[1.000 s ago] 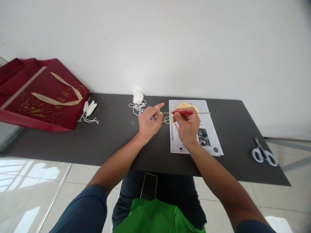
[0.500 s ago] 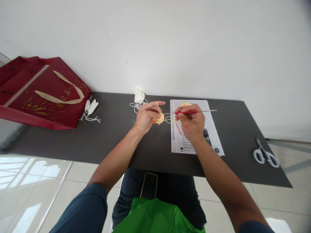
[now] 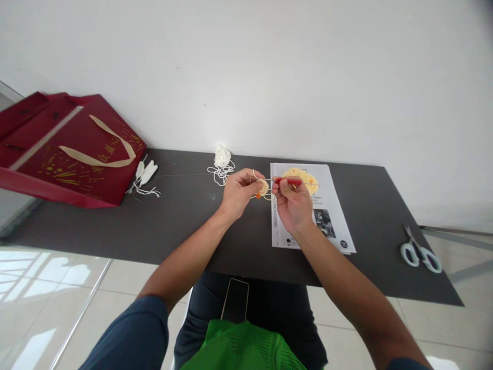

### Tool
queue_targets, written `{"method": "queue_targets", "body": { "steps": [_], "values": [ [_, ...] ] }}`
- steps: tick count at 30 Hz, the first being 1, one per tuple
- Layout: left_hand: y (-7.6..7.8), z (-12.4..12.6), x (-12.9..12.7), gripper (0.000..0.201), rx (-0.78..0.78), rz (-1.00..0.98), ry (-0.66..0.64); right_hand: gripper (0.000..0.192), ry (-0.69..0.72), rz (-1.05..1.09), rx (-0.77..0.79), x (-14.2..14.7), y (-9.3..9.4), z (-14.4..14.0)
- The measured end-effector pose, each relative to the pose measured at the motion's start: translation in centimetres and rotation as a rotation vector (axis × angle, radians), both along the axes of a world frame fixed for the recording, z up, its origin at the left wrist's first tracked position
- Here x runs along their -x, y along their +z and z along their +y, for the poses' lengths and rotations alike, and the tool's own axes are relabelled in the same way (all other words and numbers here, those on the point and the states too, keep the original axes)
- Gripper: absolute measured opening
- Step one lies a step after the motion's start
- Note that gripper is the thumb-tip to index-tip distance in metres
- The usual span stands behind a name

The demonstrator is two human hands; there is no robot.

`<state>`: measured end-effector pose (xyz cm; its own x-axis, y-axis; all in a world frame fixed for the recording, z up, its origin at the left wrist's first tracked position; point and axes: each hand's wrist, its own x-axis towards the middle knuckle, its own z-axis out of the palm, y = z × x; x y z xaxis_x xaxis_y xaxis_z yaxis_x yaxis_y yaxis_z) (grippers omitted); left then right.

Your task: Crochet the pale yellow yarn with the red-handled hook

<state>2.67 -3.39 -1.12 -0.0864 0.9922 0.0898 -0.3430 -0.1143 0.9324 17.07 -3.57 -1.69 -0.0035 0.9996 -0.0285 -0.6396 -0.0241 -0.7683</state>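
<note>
White wall behind, dark surface below it, pale tiled floor in the lower left of the frame. At centre frame, left hand with fingers closed on a small cream crochet piece, cream yarn looped over the index finger. Just right of it, right hand with fingers pinched around a red-handled crochet hook, metal tip towards the crochet piece, shaft lying level over a printed sheet. Behind the left hand, near the wall, a white yarn bundle. Upper left of the frame: red gift bag, white tassels beside it. Far right: white-handled scissors. Bottom centre, on the lap: dark phone, green mesh fabric.
</note>
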Motion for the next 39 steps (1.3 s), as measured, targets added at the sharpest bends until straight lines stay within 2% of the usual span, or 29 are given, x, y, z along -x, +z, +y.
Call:
{"method": "queue_targets", "body": {
  "steps": [6, 12, 19, 23, 26, 29, 31, 33, 36, 39],
  "values": [
    [-0.3, 0.2, 0.0, 0.018, -0.042, -0.006, 0.085, 0.024, -0.037, -0.005, 0.032, 0.7, 0.3, -0.4],
    [0.1, 0.0, 0.0, 0.042, -0.01, 0.023, 0.028, 0.024, -0.027, -0.056, -0.024, 1.1, -0.1, -0.5],
    [0.1, -0.2, -0.1, 0.048, -0.005, 0.024, 0.027, 0.018, -0.106, -0.186, -0.117, 1.1, -0.6, -0.5],
    [0.0, -0.1, 0.0, 0.049, -0.004, -0.01, 0.026, 0.015, -0.159, -0.331, -0.167, 0.8, -0.7, -0.7],
    [-0.2, 0.1, -0.1, 0.05, 0.047, -0.09, 0.003, 0.016, -0.249, -0.512, -0.264, 0.5, -0.7, -1.2],
    [-0.3, 0.2, -0.3, 0.05, 0.135, -0.205, -0.003, 0.017, -0.337, -0.707, -0.463, 0.4, -0.9, -1.8],
    [-0.2, 0.2, -0.5, 0.048, 0.173, -0.273, -0.002, 0.023, -0.352, -0.76, -0.57, 0.3, -1.1, -2.0],
    [-0.1, 0.2, -0.6, 0.045, 0.194, -0.328, -0.01, 0.028, -0.342, -0.775, -0.613, 0.3, -1.5, -2.0],
    [0.3, 0.1, -0.4, 0.042, 0.226, -0.379, -0.042, 0.024, -0.286, -0.712, -0.538, 0.4, -1.8, -1.6],
    [0.4, 0.1, -0.3, 0.044, 0.221, -0.351, -0.059, 0.017, -0.166, -0.463, -0.313, 0.7, -1.6, -0.9]
  ]
}}
